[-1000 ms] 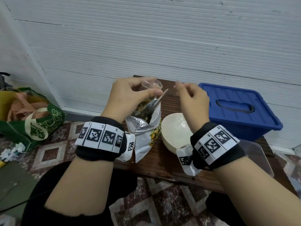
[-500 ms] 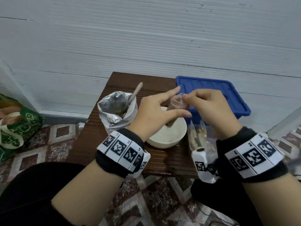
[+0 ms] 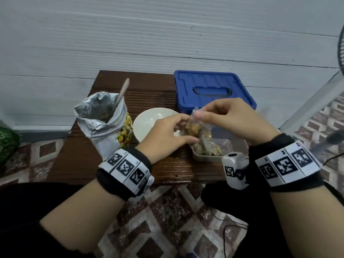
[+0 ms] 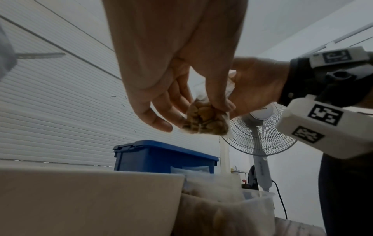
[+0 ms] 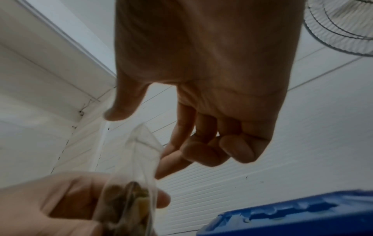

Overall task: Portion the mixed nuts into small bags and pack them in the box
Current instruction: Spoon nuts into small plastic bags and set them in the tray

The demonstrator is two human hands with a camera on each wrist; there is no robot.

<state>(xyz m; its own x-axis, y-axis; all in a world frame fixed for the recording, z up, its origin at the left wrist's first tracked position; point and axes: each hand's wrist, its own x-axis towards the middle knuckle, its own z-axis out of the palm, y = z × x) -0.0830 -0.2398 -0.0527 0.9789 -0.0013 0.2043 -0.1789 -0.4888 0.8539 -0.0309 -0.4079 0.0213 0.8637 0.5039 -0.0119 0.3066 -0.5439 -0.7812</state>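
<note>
— Since the small bag (image 3: 193, 128) hangs with its long axis running up and down, nuts bunched at the bottom and the empty clear mouth on top, which hand has the mouth?

— The right hand (image 3: 230, 121). Thumb and forefinger pinch the top edge from the right; its other fingers are curled into the palm, as the right wrist view shows. The left hand (image 3: 167, 135) comes in from the other side and lower, fingers curled round the filled part.

— And where does the bag sit over the table?

— In the air between the two hands, just above the near-right clear tray (image 3: 202, 158), which already holds filled bags. The white bowl (image 3: 149, 121) is just left of it.

— The box?

— The blue box (image 3: 212, 90) lies straight behind the bag, lid on. The right hand is nearer to it, I'd say.

— And the stock?

— The foil nut pouch (image 3: 104, 123) stands well to the left, a spoon handle (image 3: 122, 92) sticking out of it.

— So sealing comes next?

— Likely.
</note>
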